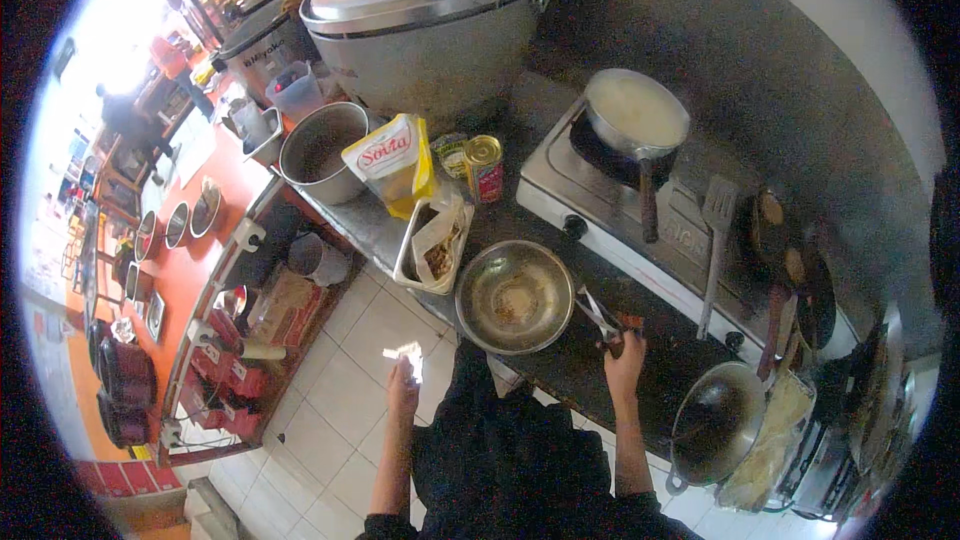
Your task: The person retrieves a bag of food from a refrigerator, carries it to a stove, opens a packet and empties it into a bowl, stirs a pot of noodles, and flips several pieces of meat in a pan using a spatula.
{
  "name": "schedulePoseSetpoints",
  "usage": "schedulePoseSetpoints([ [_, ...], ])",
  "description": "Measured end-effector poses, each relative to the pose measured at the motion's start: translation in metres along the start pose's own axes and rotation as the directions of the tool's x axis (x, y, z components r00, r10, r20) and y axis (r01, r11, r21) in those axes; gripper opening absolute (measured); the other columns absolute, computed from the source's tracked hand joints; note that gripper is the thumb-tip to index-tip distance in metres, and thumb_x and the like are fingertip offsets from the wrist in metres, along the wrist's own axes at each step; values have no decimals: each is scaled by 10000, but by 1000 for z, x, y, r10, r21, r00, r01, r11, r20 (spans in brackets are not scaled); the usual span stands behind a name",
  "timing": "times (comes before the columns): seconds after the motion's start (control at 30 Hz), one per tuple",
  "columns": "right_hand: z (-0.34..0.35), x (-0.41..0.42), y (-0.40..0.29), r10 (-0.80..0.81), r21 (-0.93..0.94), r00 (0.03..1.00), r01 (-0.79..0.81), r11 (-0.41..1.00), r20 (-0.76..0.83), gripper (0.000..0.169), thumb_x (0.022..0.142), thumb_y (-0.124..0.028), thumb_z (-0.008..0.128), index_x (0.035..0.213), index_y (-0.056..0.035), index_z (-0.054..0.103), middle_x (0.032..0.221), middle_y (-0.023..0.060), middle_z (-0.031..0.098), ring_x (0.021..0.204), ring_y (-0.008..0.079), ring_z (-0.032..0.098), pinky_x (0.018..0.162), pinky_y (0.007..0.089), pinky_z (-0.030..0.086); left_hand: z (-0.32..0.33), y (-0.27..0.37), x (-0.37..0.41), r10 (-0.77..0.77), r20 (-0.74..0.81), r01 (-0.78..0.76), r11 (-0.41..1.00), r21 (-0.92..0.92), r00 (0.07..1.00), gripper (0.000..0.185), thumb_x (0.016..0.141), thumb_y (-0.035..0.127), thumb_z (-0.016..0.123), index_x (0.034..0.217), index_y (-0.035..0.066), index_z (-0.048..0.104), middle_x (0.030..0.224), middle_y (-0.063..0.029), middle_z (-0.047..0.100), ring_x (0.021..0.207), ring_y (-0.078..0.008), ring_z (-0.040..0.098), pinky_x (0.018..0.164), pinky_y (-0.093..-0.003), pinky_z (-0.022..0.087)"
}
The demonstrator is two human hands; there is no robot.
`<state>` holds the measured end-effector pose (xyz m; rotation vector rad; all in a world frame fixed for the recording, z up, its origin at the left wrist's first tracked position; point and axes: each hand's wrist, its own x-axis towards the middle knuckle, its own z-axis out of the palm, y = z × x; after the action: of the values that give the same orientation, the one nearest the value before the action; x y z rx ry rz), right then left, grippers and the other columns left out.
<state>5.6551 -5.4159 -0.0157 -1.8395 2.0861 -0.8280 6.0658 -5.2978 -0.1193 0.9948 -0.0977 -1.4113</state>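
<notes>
My right hand (625, 369) grips a pair of scissors (595, 309) by the handles, over the dark counter just right of a stainless steel bowl (514, 296). The bowl holds a little brownish residue at its bottom. Out over the tiled floor, left of the bowl, my left hand (403, 394) holds a small white piece (409, 361), too bright to tell whether it is paper or a packet. Beside the bowl stands a metal container (405, 259) with an opened plastic bag of brown bits. Behind it are a yellow Sovia pouch (390, 157) and cans (484, 165).
A saucepan (637, 109) of whitish liquid sits on the gas stove (615, 229), its handle towards me. A slotted spatula (716, 240) lies across the stove. At the right is a wok (718, 424); at the back, a large lidded cooker (427, 45). An orange counter (225, 187) runs left.
</notes>
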Motion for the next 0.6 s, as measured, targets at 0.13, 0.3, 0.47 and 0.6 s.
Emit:
schedulePoseSetpoints([
  [0.13,3,3,-4,92,8,995,-91,996,-49,362,568,3,681,845,-14,449,834,152,505,854,342,475,702,407,370,-37,-51,32,65,-245,-5,972,237,967,203,803,234,564,888,51,543,699,-2,519,499,-89,448,403,-222,347],
  [0.3,-4,8,-12,66,39,997,-64,997,-41,304,582,36,637,832,-10,471,764,145,553,774,340,531,671,398,409,-110,-87,96,58,-312,77,913,401,948,267,759,282,607,778,18,573,659,-39,530,520,-123,491,372,-246,357],
  [0.47,-43,-4,-6,283,-25,952,-288,957,-119,166,641,49,566,760,2,461,708,116,556,724,217,572,633,269,406,-17,-94,176,68,-318,48,939,341,946,222,750,194,622,788,-16,562,750,-77,570,615,-152,542,470,-280,433],
  [0.6,-75,-16,-9,253,390,958,-184,902,-134,110,743,6,563,735,-27,459,731,47,519,738,160,553,657,258,430,-26,-113,228,99,-142,-27,898,439,985,270,772,207,597,906,-16,525,805,-84,566,669,-151,540,563,-287,444],
])
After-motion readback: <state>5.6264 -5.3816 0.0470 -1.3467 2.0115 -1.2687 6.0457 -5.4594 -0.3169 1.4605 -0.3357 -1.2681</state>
